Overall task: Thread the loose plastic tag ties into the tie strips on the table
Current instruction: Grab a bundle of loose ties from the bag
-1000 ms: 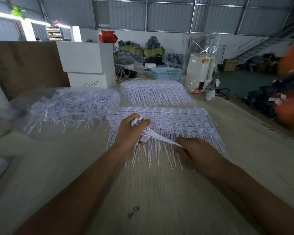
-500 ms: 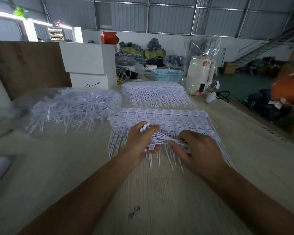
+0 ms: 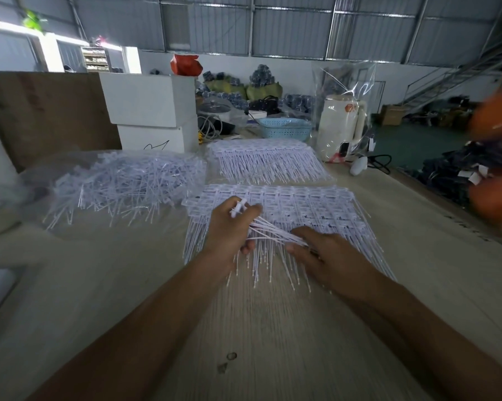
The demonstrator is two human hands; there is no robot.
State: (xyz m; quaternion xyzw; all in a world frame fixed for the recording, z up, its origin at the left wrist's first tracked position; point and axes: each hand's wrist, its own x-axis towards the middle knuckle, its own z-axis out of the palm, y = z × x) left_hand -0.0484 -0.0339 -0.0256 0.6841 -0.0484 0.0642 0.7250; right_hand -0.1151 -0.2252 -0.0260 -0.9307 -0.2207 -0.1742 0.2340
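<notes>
Both hands (image 3: pixel 229 227) (image 3: pixel 328 256) drew apart, stretching ties (image 3: pixel 276 231) (labels unreadable)

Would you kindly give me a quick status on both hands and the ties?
Left hand grips bundle of loose ties. Right hand pinches their tips over the near tie strips. Nothing in the way.

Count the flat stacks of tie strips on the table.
2. The near stack lies under both hands; the far stack lies behind it, by the blue basket. Others may be hidden.
</notes>
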